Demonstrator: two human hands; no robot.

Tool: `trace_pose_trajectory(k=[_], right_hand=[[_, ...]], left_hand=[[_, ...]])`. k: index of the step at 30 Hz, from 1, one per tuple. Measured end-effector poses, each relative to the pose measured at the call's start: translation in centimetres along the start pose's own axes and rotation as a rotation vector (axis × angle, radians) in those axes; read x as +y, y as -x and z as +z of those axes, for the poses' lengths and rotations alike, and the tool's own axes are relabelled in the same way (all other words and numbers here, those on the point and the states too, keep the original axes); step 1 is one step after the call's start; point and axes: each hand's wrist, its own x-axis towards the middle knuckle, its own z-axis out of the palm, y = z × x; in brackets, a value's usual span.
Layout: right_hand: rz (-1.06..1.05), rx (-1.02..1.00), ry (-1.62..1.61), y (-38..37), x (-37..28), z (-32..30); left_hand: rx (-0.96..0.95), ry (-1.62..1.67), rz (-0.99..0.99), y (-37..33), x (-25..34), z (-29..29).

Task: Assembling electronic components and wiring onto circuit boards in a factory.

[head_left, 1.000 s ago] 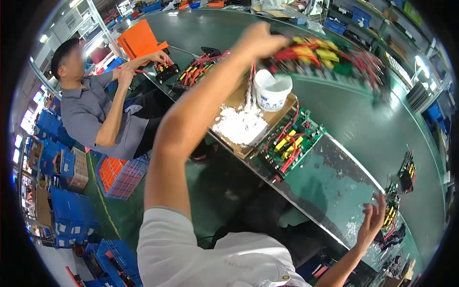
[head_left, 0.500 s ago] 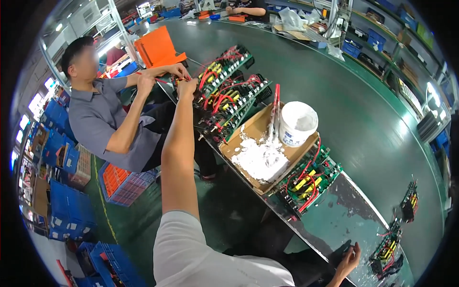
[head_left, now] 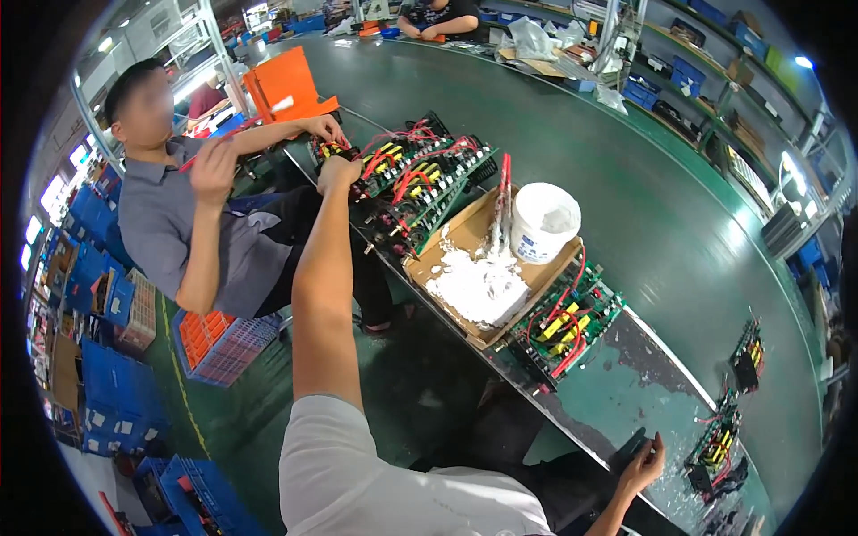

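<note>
My left arm reaches to the far left, and my left hand is closed on the near end of a green circuit board with red wires and yellow parts; my fingertips are partly hidden. Beside it, a co-worker's hand touches the same cluster of boards. The co-worker's other hand holds up a red-handled brush with a white tip. At the lower right, my right hand is half curled with fingers apart, over the bench's near edge. A dark piece lies against it; I cannot tell what it is.
A cardboard tray holds white paste, red-handled brushes and a white bucket. Right of it sits another circuit board; more boards lie farther right. An orange bin stands behind, a plastic crate on the floor.
The co-worker's brush hand has drawn back left, away from the boards. The farther board, raised and blurred before, now sits lower. My left hand stays at the boards; the view has shifted slightly.
</note>
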Motion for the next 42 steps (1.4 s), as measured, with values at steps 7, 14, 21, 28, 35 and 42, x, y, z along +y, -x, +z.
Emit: trace_pose_trajectory(k=[7,14,21,28,35,42], right_hand=[[-0.001,0.022,-0.062,0.9,-0.3,-0.3],[0.083,0.018,-0.228,1.8,0.9,-2.2],[0.066,-0.189,-0.494,0.1,-2.4,-2.5],[0.222,-0.395,-1.452,-2.0,-4.2,-2.2],[0.649,-0.08,-1.908,-3.3,-7.1,0.2],[0.754,-0.28,-2.362,-1.0,-9.0,-5.4]], left_hand=[[0.321,-0.002,0.479,13.4,3.0,1.5],[0.558,0.219,0.853,26.7,-6.7,5.9],[-0.175,0.45,1.282,49.5,-7.4,7.2],[-1.408,1.401,0.259,64.5,14.4,16.1],[-1.52,0.908,0.001,73.5,31.6,29.9],[-1.373,0.603,0.107,81.1,37.6,36.9]])
